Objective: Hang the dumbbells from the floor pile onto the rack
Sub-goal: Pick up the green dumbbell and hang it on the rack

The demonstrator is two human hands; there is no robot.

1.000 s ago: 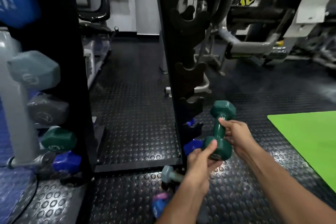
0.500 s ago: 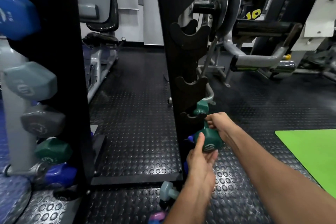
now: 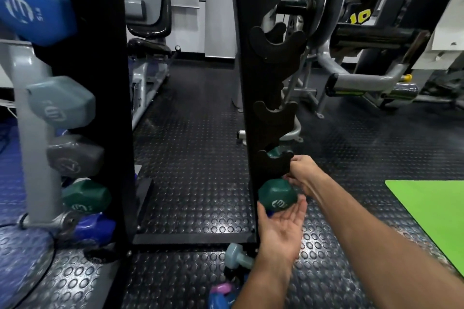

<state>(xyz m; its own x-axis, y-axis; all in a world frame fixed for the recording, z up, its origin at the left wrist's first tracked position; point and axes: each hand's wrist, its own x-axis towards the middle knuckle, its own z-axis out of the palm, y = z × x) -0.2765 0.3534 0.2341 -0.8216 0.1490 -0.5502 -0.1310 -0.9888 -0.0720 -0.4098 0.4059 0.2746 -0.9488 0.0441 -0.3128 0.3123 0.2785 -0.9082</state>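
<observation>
A dark green dumbbell (image 3: pixel 276 198) lies across the lowest visible cradle (image 3: pixel 275 164) of the black rack upright (image 3: pixel 247 108). Its near head faces me and its far head peeks out behind the cradle. My right hand (image 3: pixel 301 173) is curled at the handle just right of the cradle. Beneath the near head, my left hand (image 3: pixel 281 228) lies palm up with fingers spread, touching it. On the floor by the rack base sit a pale blue dumbbell (image 3: pixel 237 256) and a pink and blue one (image 3: pixel 221 293), partly hidden by my left arm.
Two empty cradles (image 3: pixel 275 114) sit higher on the upright. The left rack side holds blue (image 3: pixel 32 7), grey-blue (image 3: pixel 60 103), grey (image 3: pixel 75 155), green (image 3: pixel 85 197) and purple (image 3: pixel 93 229) dumbbells. A green mat (image 3: pixel 431 218) lies right; a weight machine (image 3: pixel 364 37) stands behind.
Both hands carried the green dumbbell from mid-air left and down into the rack's low cradle. My left hand has opened and now rests flat under its near head.
</observation>
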